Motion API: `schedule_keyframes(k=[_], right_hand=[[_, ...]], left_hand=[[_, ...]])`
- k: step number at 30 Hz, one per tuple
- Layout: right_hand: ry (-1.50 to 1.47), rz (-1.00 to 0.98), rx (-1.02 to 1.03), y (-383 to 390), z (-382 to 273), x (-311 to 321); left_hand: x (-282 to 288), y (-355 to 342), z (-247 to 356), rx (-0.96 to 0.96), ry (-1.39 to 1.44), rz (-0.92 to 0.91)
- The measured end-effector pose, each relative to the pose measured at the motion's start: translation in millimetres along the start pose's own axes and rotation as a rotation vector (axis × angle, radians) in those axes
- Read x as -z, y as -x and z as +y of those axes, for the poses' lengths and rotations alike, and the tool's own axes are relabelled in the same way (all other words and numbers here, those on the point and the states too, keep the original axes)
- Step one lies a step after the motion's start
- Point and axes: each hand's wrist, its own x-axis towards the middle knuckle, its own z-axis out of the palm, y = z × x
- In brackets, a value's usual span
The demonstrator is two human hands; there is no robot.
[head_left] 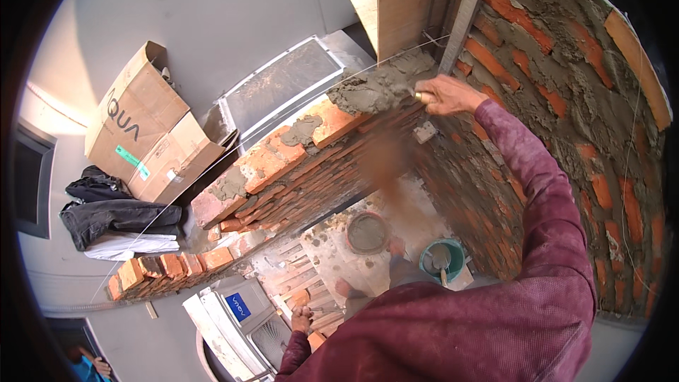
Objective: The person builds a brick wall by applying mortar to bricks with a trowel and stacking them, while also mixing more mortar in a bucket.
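Note:
My right hand (447, 95) is closed round the handle of a trowel, at the far end of a low brick wall (272, 166). Most of the trowel's blade is hidden against the wet grey mortar (375, 88) on the wall's top. Low in the view, my left hand (302, 320) is closed at the edge of an orange brick (298, 298) and seems to grip it; its fingers show only in part. A brown blur (385, 170) hangs below the wall top, too smeared to name.
A taut string (283, 124) runs along the wall. A taller mortar-smeared brick wall (587, 78) rises at right. Below stand a mortar tub (368, 232) and a green bucket (454, 249). Behind are a cardboard box (166, 145) and clothes (120, 219); another person's hand (101, 366) shows lower left.

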Motion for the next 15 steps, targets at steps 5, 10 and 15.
schedule_keyframes(k=[5,10,15], right_hand=[[0.481,0.519,0.167,-33,28,-42],[0.340,0.586,0.027,-3,29,-61],[-0.098,0.261,-0.216,40,-1,-36]], left_hand=[[-42,57,-53,0.121,0.218,0.018],[-55,59,-129,0.196,0.429,0.023],[-54,47,-131,0.172,0.410,0.073]])
